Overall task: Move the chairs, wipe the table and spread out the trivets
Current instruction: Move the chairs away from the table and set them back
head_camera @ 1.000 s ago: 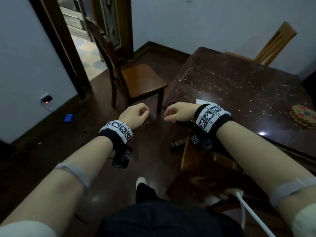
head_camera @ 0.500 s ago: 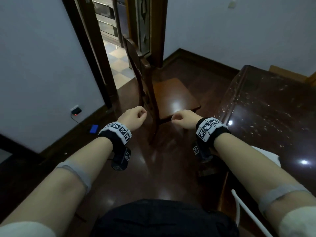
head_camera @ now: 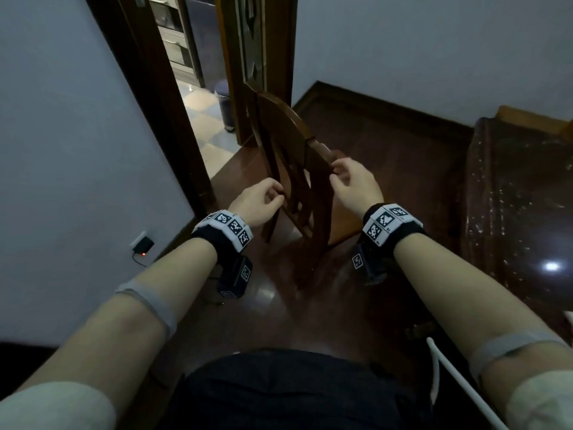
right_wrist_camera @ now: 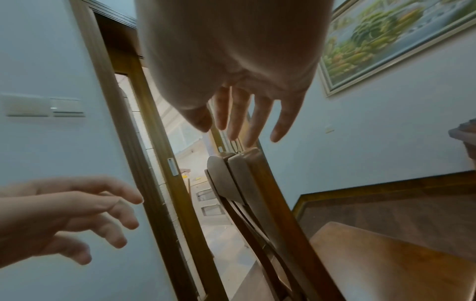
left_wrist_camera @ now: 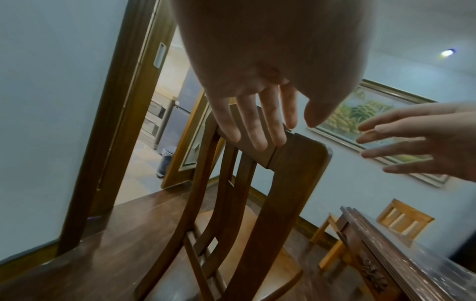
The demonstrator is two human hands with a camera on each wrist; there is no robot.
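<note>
Two loose, open hands flank the curved dark-wood chair (head_camera: 291, 156) back: left hand (head_camera: 259, 201) at nine o'clock, right hand (head_camera: 353, 181) at three; speckled glossy worktop (head_camera: 521, 197) beyond.

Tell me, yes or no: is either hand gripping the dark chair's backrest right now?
No. In the left wrist view the left hand and right hand have straight, spread fingers at the chair top rail, closed round nothing.

Left hand (left_wrist_camera: 247, 97), fingers (left_wrist_camera: 260, 130) straight, against the chair (left_wrist_camera: 291, 169) top rail; right hand (left_wrist_camera: 417, 142) apart.
</note>
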